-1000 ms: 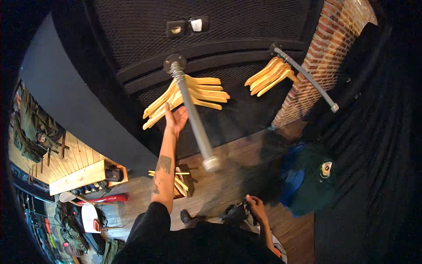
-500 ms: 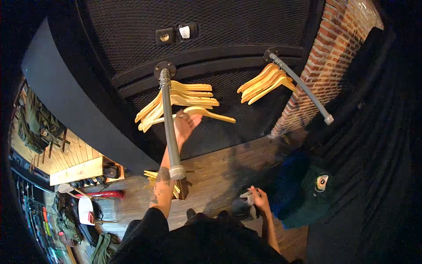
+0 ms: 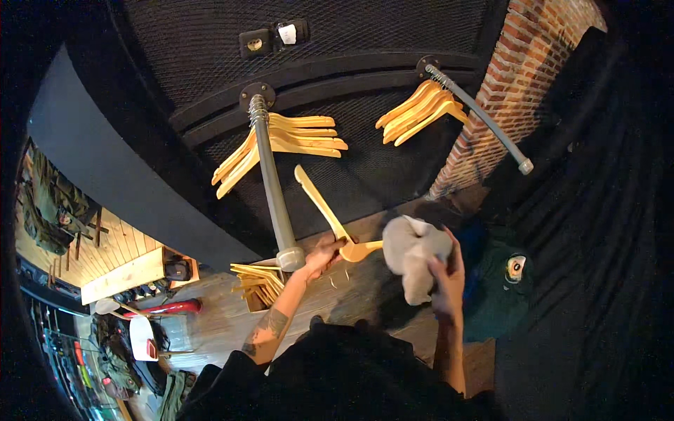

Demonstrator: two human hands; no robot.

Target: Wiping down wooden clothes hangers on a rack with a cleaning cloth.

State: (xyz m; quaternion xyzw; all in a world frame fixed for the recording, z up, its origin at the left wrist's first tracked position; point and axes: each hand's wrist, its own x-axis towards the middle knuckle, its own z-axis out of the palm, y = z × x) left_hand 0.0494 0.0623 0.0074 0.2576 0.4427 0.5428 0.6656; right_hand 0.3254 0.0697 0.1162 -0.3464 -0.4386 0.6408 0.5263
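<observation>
1. We take this for a clothing or outdoor-goods shop: the near grey rail (image 3: 269, 175) juts from a black mesh wall (image 3: 393, 35), lined with wooden hangers (image 3: 291, 146).
2. Right of that rail, we see a second rail (image 3: 484, 121) with matching hangers (image 3: 421, 124), beside brickwork (image 3: 509, 81).
3. Far left of it, past a dark partition (image 3: 133, 161), we spot dark green garments (image 3: 49, 203).
4. Below its near end, we find a box (image 3: 254, 303) of hangers.

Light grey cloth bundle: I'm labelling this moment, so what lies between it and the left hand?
In the head view, a yellow wooden hanger, held by the left hand.
</observation>
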